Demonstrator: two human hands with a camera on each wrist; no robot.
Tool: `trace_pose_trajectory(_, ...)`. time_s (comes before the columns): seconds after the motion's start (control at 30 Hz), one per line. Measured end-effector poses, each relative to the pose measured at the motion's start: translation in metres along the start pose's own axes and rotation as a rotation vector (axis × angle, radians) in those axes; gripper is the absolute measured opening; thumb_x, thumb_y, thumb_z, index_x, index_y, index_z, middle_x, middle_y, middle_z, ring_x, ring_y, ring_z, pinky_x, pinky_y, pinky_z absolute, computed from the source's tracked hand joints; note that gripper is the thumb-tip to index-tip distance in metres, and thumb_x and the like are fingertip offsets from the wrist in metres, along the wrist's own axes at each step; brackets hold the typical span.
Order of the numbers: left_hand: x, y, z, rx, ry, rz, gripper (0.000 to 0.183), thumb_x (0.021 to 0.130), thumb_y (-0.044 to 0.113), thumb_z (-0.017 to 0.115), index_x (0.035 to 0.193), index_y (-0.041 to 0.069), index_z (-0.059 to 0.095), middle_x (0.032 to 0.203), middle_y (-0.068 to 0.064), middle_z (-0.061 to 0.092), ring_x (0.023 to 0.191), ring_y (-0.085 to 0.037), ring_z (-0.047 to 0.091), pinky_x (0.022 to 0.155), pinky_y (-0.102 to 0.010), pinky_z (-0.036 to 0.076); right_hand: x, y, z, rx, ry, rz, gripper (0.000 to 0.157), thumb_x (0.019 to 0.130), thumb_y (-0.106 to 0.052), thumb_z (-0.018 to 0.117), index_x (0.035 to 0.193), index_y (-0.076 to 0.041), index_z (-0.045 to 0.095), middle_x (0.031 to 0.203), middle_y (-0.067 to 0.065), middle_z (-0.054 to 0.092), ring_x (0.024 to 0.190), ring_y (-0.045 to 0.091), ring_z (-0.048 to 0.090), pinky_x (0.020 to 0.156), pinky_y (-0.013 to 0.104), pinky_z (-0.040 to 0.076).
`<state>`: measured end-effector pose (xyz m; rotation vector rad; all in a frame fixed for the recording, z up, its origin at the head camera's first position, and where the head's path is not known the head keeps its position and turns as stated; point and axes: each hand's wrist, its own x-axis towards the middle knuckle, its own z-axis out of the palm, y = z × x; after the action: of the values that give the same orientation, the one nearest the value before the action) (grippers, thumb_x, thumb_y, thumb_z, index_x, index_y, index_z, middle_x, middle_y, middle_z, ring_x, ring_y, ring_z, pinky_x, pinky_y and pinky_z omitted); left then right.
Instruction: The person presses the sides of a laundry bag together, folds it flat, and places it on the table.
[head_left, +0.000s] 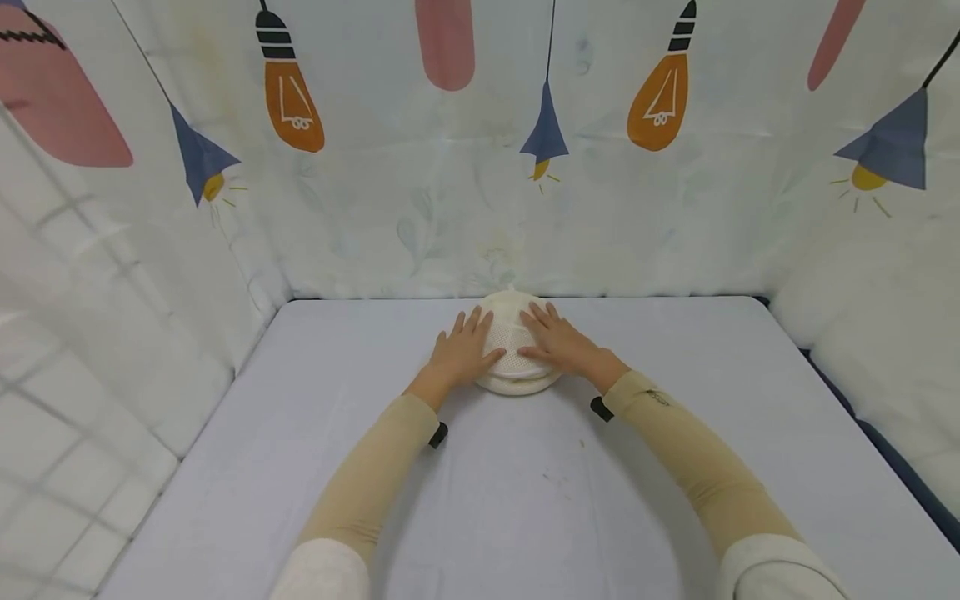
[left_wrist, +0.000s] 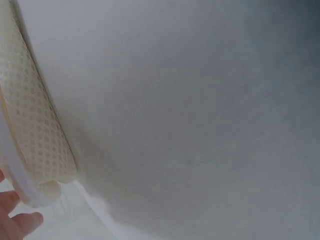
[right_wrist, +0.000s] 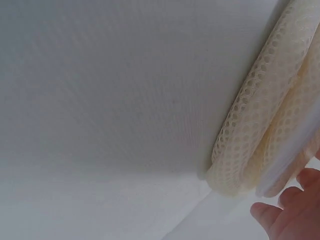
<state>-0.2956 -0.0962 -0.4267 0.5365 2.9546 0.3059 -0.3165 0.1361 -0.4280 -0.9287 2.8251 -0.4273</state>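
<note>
A round, cream-coloured mesh item [head_left: 513,333] lies on the far part of the table, near its back edge. Its layers are stacked flat and soft. My left hand [head_left: 459,352] rests on its left side with fingers spread. On the other side my right hand [head_left: 562,342] lies over the edge, also with spread fingers. In the left wrist view the mesh [left_wrist: 42,135] shows rounded layers with a smooth white band, and fingertips [left_wrist: 27,222] are right at the band. The right wrist view shows the thick mesh roll [right_wrist: 250,110] beside the right fingers [right_wrist: 267,215].
A white cloth covers the table [head_left: 510,500]. Behind it hangs a pale curtain [head_left: 360,225] printed with lamps and bulbs, and similar fabric closes off both sides. Each wrist carries a small black device [head_left: 602,408].
</note>
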Motion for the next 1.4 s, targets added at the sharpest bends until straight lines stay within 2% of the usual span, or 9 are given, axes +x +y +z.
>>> trace_pose_trajectory(0.2,-0.001,-0.007,-0.003,0.040,-0.049,0.084,0.084,0.106,0.059,0.042,0.166,0.013,0.006,0.171,-0.010,-0.003,0.156,-0.038,-0.001,0.117,-0.071,0.014,0.003,0.001,-0.001,-0.026,-0.058,-0.024,0.086,0.106,-0.051,0.051,0.164,-0.002,0.010,0.169,0.020,-0.004,0.154,0.043,-0.005,0.120,0.064,0.012)
trace_pose_trajectory(0.37,0.000,-0.010,-0.004,0.043,-0.079,0.109,0.091,0.103,0.062,0.045,0.166,0.012,0.002,0.171,-0.011,-0.007,0.155,-0.037,-0.006,0.117,-0.071,0.009,0.003,0.005,-0.001,-0.059,-0.084,-0.029,0.089,0.106,-0.052,0.050,0.164,-0.004,0.004,0.170,0.017,-0.009,0.154,0.040,-0.008,0.121,0.064,0.011)
trace_pose_trajectory(0.57,0.003,-0.011,-0.003,0.062,-0.089,0.103,0.095,0.101,0.064,0.048,0.166,0.011,0.002,0.171,-0.011,-0.007,0.155,-0.038,-0.007,0.117,-0.071,0.009,0.005,0.006,0.001,-0.075,-0.087,-0.037,0.091,0.105,-0.054,0.050,0.164,-0.003,0.003,0.170,0.018,-0.010,0.154,0.041,-0.008,0.120,0.065,0.011)
trace_pose_trajectory(0.97,0.005,-0.006,0.004,0.093,-0.121,0.075,0.098,0.099,0.063,0.051,0.165,0.009,0.001,0.170,-0.014,-0.008,0.155,-0.039,-0.007,0.116,-0.073,0.009,0.006,0.002,0.003,-0.102,-0.154,0.005,0.093,0.105,-0.055,0.051,0.164,-0.002,0.001,0.169,0.018,-0.011,0.154,0.041,-0.009,0.121,0.064,0.011)
trace_pose_trajectory(1.4,0.003,0.000,-0.001,0.058,-0.155,0.038,0.098,0.098,0.062,0.054,0.166,0.010,0.004,0.171,-0.012,-0.006,0.155,-0.038,-0.006,0.117,-0.071,0.010,0.007,0.000,0.004,-0.097,-0.186,0.027,0.095,0.104,-0.055,0.053,0.164,-0.004,0.000,0.170,0.018,-0.012,0.154,0.040,-0.011,0.121,0.064,0.008)
